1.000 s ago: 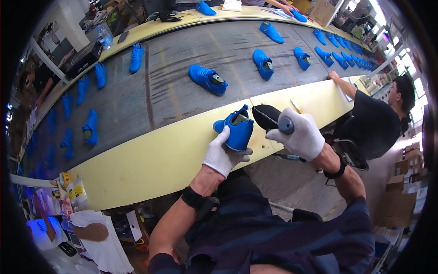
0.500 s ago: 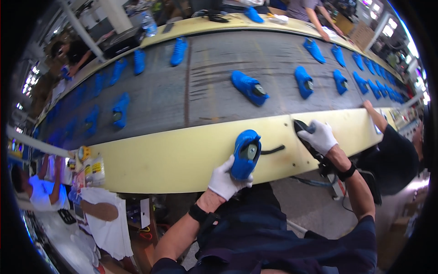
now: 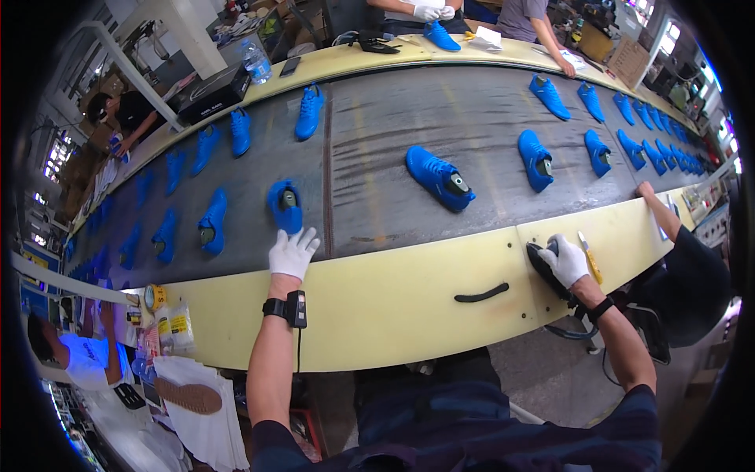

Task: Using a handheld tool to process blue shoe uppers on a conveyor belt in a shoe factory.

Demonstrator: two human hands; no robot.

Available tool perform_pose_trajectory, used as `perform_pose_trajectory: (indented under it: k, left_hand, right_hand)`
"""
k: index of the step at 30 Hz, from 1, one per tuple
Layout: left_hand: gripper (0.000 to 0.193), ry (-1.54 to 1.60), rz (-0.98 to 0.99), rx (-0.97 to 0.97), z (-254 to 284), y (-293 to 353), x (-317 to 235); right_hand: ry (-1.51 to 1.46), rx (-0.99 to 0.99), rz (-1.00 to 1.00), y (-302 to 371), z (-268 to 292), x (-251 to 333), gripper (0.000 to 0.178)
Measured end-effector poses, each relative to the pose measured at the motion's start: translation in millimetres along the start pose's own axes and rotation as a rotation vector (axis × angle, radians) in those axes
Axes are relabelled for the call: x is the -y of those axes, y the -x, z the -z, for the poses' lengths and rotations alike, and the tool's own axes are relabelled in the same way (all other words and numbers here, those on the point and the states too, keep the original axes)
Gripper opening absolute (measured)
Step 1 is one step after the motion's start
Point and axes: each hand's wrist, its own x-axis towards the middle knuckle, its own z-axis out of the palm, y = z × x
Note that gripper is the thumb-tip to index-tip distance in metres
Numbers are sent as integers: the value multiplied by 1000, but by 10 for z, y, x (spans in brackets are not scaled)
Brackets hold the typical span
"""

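Observation:
My left hand (image 3: 293, 256), in a white glove, reaches over the grey conveyor belt (image 3: 370, 189) with its fingers spread. Just past its fingertips stands a blue shoe (image 3: 285, 208), slightly blurred, its heel toward me; whether the fingertips still touch it I cannot tell. My right hand (image 3: 568, 264), also gloved, is closed over a black, elongated, iron-like tool (image 3: 538, 258) on the cream tabletop (image 3: 377, 315). What part of the tool the palm covers is hidden. Beside this hand lies a yellow-handled knife (image 3: 591, 258). A curved black strip (image 3: 482, 293) rests between the hands.
Blue shoes (image 3: 440, 179) stand in two rows along the belt. Across it are a water bottle (image 3: 256, 63), a phone (image 3: 290, 66) and co-workers' hands. A co-worker's arm (image 3: 659, 211) reaches in at right. Yellow tape (image 3: 155, 296) sits at the table's left end.
My left hand has carried the blue shoe from in front of me forward and left onto the belt, and its fingers have opened. My right hand stays on the black tool.

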Motion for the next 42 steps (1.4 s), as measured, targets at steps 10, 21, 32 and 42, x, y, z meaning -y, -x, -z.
perform_pose_trajectory:
  k: [10, 21, 32, 42]
  left_hand:
    - [58, -1165, -473, 84, -532, 110, 1042]
    - [130, -1795, -121, -121, -2412, -1086, 2637]
    - [99, -1823, -213, 32, -3148, -1244, 3189]
    - [38, -751, 576, 463, -2617, -644, 2307]
  right_hand:
    - [76, -108, -32, 123, 144, -215, 32]
    - [55, -136, -39, 71, 184, 181, 31]
    - [50, -136, -88, 61, 293, 122, 33]
    - [68, -191, -58, 234, 308, 31, 34]
